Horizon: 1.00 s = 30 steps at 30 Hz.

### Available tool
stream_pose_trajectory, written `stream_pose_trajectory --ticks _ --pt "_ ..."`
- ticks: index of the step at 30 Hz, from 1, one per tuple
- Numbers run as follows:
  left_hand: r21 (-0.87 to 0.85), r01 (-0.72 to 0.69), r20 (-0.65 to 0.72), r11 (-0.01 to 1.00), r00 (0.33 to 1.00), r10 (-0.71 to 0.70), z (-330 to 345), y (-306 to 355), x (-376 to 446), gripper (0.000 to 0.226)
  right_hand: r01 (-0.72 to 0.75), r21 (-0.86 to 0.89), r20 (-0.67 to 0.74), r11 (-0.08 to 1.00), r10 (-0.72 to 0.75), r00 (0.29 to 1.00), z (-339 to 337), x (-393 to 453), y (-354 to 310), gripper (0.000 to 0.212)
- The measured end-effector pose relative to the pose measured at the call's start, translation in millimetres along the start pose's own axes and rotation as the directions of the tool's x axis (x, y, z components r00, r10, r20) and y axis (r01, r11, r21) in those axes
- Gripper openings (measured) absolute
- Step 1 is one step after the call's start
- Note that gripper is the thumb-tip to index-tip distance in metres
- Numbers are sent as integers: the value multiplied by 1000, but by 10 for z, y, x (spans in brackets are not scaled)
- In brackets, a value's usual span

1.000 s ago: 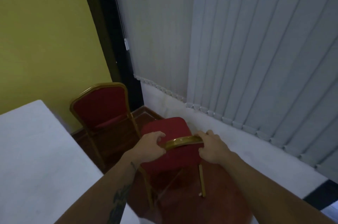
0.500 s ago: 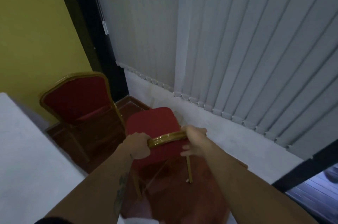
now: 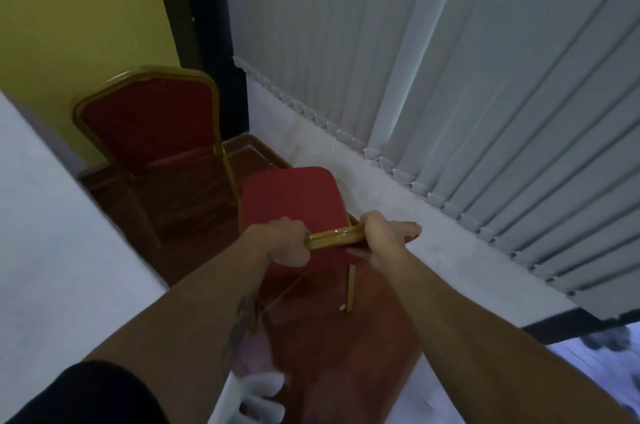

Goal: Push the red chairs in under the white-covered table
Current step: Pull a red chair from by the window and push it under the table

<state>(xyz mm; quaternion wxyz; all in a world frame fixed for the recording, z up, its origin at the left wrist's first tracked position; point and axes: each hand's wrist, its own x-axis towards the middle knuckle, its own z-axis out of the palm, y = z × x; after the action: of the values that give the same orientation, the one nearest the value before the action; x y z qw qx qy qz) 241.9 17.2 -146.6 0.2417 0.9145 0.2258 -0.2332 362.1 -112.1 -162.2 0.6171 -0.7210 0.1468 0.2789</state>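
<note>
A red chair (image 3: 292, 196) with a gold frame stands in front of me, seen from above, its seat pointing away. My left hand (image 3: 285, 243) grips the left end of its gold top rail and my right hand (image 3: 381, 233) grips the right end. One gold rear leg shows below my right wrist. A second red chair (image 3: 149, 125) stands further back on the left, against the yellow wall, its seat tucked toward the white-covered table (image 3: 52, 250) that fills the left side.
Grey vertical blinds (image 3: 450, 77) and a white ledge (image 3: 398, 215) run along the right. A dark door frame (image 3: 207, 42) stands in the corner. The floor is dark red-brown wood. The table's cloth hangs by my left arm at the bottom.
The view has shifted, so the table edge and far chair sit a little more to the right. Both hands stay closed on the near chair's top rail.
</note>
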Motion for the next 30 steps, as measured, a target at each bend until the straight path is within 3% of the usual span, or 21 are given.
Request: stream_pose_trajectory --ticks 3,6,11,14,17,20,23,26,30 --pt "47 9 6 999 1000 -9 -36 181 38 43 47 -49 -1 998 -48 999 -113 126 -115 88" --pt "83 25 -1 996 1000 -25 -68 461 156 28 91 -155 80 984 -79 994 -286 355 -287 85" --pt "62 87 30 994 996 -89 -128 970 483 24 144 -273 267 951 -69 961 -499 895 -663 75" --pt "14 138 57 990 989 -139 -127 1245 660 25 187 -349 372 918 -48 927 -539 1153 -884 84" --pt "-30 184 31 982 983 -183 -98 1383 791 28 186 -351 431 918 -17 902 -501 1342 -1004 74" --pt "-102 213 -49 972 975 -219 -63 1364 855 32 186 -323 377 928 -53 925 -391 1415 -989 64" --pt "-162 238 -141 958 955 -262 -18 1299 849 39 211 -305 424 929 -66 903 -299 1362 -877 68" --pt "-214 244 -157 946 947 -280 4 1283 845 46 130 -251 486 959 9 874 -289 1332 -822 78" --pt "-348 246 -56 905 958 -282 130 1285 776 65 43 -182 528 982 60 847 -314 1342 -802 90"
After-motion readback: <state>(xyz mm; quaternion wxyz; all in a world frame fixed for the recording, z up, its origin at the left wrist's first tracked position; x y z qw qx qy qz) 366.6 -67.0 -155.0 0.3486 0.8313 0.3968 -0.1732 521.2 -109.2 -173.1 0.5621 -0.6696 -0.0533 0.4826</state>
